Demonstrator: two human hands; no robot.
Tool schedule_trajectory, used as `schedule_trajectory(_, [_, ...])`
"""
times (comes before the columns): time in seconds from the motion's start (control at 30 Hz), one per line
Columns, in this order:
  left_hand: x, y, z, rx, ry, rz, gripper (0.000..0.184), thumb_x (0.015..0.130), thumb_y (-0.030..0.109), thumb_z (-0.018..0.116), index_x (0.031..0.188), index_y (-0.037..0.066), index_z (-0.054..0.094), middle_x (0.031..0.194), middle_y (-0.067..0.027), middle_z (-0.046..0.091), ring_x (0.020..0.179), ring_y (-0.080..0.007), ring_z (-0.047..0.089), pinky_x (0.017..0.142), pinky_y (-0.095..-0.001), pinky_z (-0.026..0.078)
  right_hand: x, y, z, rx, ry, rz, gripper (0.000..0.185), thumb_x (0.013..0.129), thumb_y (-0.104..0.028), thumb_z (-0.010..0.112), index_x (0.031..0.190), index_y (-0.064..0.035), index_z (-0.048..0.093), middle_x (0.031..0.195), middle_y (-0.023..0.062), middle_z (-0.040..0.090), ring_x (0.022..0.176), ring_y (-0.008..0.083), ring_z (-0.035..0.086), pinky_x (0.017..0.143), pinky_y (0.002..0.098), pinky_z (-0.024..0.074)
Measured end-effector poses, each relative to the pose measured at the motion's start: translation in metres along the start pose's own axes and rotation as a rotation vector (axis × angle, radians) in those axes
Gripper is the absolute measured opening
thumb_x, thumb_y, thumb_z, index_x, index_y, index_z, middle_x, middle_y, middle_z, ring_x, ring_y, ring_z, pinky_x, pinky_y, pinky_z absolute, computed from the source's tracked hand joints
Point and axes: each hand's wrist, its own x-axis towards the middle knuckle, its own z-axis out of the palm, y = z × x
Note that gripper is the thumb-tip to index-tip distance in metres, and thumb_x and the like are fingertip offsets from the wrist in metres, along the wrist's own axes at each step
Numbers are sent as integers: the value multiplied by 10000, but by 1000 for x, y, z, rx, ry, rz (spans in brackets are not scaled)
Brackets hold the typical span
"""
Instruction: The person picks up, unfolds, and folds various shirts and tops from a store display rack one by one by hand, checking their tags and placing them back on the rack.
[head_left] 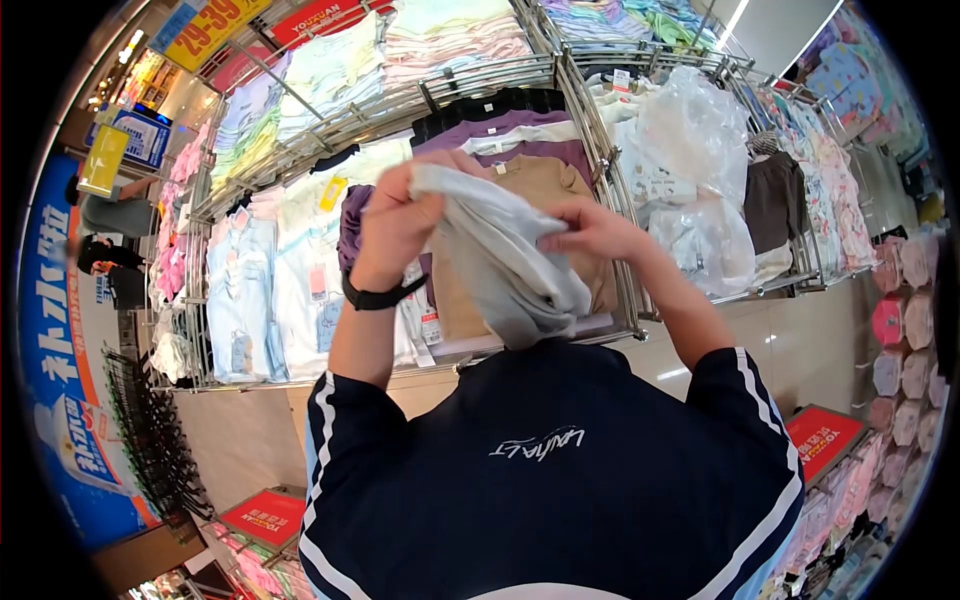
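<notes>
Head view: shop; metal rack [602, 155] of folded clothes beneath brown shirt [535, 185]; tiled floor [250, 425] nearer than it
Left of brown shirt: pale blue button-front shirt [240, 290]
Right of brown shirt: clear plastic bags [700, 130]
Grey garment [500, 250]: light, bunched, creased; held over brown shirt
Left hand [402, 220]: gripping garment's upper end
Right hand [598, 235]: pinching its right edge

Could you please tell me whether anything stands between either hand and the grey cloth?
Nothing visible does. The left hand grips one end of the grey cloth, and the right hand meets its side directly. The brown top appears behind the cloth, not between it and the hands.
</notes>
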Motion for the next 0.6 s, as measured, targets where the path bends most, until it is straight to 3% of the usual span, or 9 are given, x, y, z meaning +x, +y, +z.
schedule_trajectory(0.03, [5,9,-7,-20,-45,50,360,888,320,642,996,-23,632,1024,-87,632,914,-157,584,810,-266,435,-2,-13,-4,-11,33,67,420,870,-153,691,1260,-49,576,943,-7,627,899,76,539,825,246,440])
schedule_trajectory(0.07, [7,21,-10,80,55,45,398,884,345,641,994,-37,628,976,-68,625,887,-135,565,805,-255,427,-5,-21,-11,-63,147,-65,257,905,-150,645,1134,-33,640,899,-47,612,856,48,532,778,225,443])
schedule_trajectory(0.1, [3,21,-16,112,271,10,287,906,241,624,1008,-27,635,960,-49,629,881,-110,551,797,-231,415,-9,-31,-17,2,223,-111,236,908,-154,641,1108,-30,640,890,-51,606,844,43,525,760,221,435])
schedule_trajectory(0.17, [9,30,-29,591,431,45,165,927,91,562,1040,5,645,991,-34,641,900,-93,551,813,-216,411,-20,-55,-27,133,380,-203,198,912,-161,635,1057,-26,639,873,-59,594,821,33,510,725,213,420])
schedule_trajectory(0.27, [13,30,-38,792,512,65,217,927,-16,494,1068,37,651,1019,-25,650,927,-93,559,830,-214,414,-30,-84,-42,87,439,-335,170,920,-179,620,1005,-32,625,848,-58,572,783,29,488,678,207,386])
schedule_trajectory(0.33, [13,21,-39,805,569,108,222,926,-12,494,1073,42,652,1020,-29,652,934,-98,563,836,-221,420,-31,-99,-51,-15,330,-361,227,909,-155,622,1094,-25,616,864,-28,563,826,64,494,724,237,412])
schedule_trajectory(0.47, [16,20,-29,838,619,152,304,879,-69,448,1082,38,647,991,-42,654,903,-109,574,821,-223,428,-28,-111,-47,-213,324,-66,308,893,-159,630,1164,-20,584,841,1,538,821,102,487,749,268,426])
schedule_trajectory(0.57, [16,22,-24,845,554,216,353,840,-96,417,1084,30,639,950,-45,645,873,-109,575,800,-226,435,-28,-112,-26,-440,280,-118,348,877,-156,646,1183,-16,561,843,4,542,784,107,493,731,272,431])
schedule_trajectory(0.6, [16,22,-21,852,527,237,350,839,-95,419,1082,30,639,942,-43,643,873,-108,575,796,-227,436,-23,-105,-32,-532,124,-58,369,864,-140,659,1197,-18,558,846,-4,538,776,97,492,728,260,430])
